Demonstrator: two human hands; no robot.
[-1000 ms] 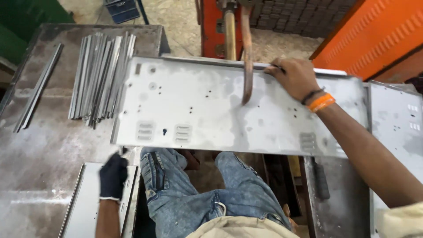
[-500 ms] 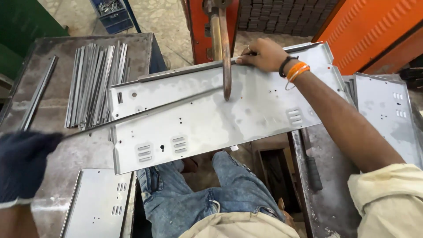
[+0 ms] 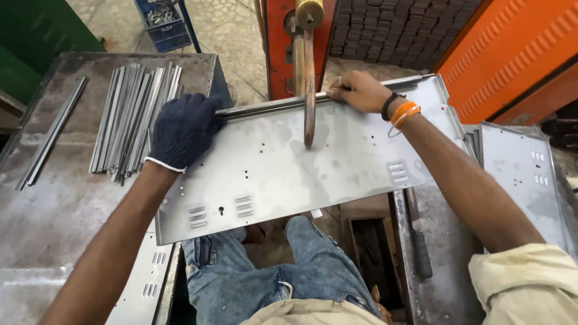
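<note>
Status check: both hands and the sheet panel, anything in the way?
Left hand, gloved, and bare right hand press metal strip onto panel far edge. Welder electrode crosses above panel.

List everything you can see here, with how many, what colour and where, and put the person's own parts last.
metal panel: one, grey, centre, under both hands
metal strip: one, grey, along the panel's far edge
strip pile: many, grey, on the left table
lone strip: one, grey, far left
welder arm: one, copper-coloured, tip down on the panel
second panel: one, grey, right
blue bin: one, top left
jeans: blue, bottom centre
left hand: dark glove, on the strip's left end
right hand: bare, orange wristbands, on the strip
</note>
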